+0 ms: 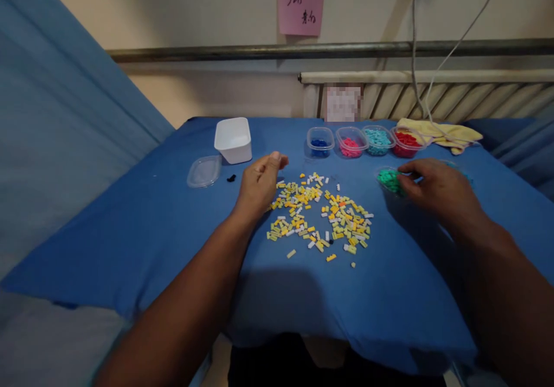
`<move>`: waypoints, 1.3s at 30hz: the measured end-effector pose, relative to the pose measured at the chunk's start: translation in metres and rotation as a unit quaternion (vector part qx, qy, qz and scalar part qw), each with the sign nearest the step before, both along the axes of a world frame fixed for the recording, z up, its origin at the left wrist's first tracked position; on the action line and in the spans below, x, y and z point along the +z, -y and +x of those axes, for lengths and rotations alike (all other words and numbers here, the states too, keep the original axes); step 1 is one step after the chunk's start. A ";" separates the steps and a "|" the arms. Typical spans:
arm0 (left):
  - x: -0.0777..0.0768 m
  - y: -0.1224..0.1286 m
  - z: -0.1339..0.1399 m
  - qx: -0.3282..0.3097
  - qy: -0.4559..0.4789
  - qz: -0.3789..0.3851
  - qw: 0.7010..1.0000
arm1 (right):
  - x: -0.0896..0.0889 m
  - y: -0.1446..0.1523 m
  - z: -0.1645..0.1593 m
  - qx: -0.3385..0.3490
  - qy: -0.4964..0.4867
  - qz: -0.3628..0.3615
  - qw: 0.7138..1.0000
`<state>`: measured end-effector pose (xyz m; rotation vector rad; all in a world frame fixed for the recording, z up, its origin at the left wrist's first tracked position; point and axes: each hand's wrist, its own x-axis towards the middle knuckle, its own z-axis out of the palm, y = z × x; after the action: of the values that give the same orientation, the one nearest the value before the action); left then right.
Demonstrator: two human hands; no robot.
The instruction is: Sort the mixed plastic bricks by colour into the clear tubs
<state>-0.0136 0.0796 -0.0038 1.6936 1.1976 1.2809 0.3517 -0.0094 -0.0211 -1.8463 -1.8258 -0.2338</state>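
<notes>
A loose spread of small yellow, pale yellow and white toy building bricks [350, 221] lies on the blue cloth between my hands. My left hand [258, 184] hovers at the left edge of the spread, thumb pressed to its curled fingers; whatever it may hold is hidden. On the right, my right hand [444, 191] has its thumb and fingers closed at the rim of a clear tub of green bricks [388, 179]. Part of that tub is behind the fingers. Another tub with blue pieces [462, 171] shows partly beyond the right hand.
Along the back stand clear tubs of dark blue [320, 145], pink [351, 146], light blue [378, 140] and red bricks [405, 143]. A yellow cloth [441, 135] lies behind them. At the left are a white box [234, 141], a clear lid [204, 172] and a small black object [231, 178].
</notes>
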 end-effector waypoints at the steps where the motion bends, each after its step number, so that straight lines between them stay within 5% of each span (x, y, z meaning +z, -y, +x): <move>1: -0.005 -0.005 -0.003 0.002 -0.024 0.003 1.000 | -0.004 -0.002 0.010 -0.027 0.009 -0.023 0.999; 5: -0.025 -0.013 -0.010 -0.029 -0.144 -0.002 0.989 | -0.010 -0.005 0.016 -0.038 0.015 -0.030 0.999; 10: -0.030 0.000 0.003 -0.086 -0.251 0.064 0.962 | -0.009 0.001 -0.038 0.135 -0.056 0.008 0.989; 13: -0.024 0.012 0.020 -0.115 -0.191 0.018 0.975 | -0.015 0.010 -0.081 0.255 -0.030 -0.127 0.958; 17: -0.009 0.017 0.028 -0.122 -0.095 -0.022 0.988 | -0.020 0.019 -0.113 0.311 0.042 -0.225 0.922; 21: -0.005 0.002 0.006 -0.029 -0.079 0.011 0.996 | -0.021 0.020 -0.115 0.307 0.055 -0.209 0.927; 28: -0.037 -0.030 -0.015 0.046 -0.030 -0.049 0.997 | -0.038 0.023 -0.123 0.313 0.058 -0.191 0.929; 33: -0.042 -0.024 0.002 -0.016 0.049 -0.093 0.994 | -0.038 0.017 -0.147 0.314 0.070 -0.180 0.930; 37: -0.033 -0.019 0.006 -0.110 0.197 -0.196 0.954 | -0.028 0.015 -0.167 0.339 0.059 -0.187 0.920; 39: -0.028 -0.022 0.002 -0.096 0.225 -0.201 0.948 | -0.024 0.011 -0.168 0.351 0.048 -0.191 0.916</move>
<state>-0.0119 0.1017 -0.0322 1.1137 0.9150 1.1293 0.1841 -0.0209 -0.0447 -1.2787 -2.6081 0.3238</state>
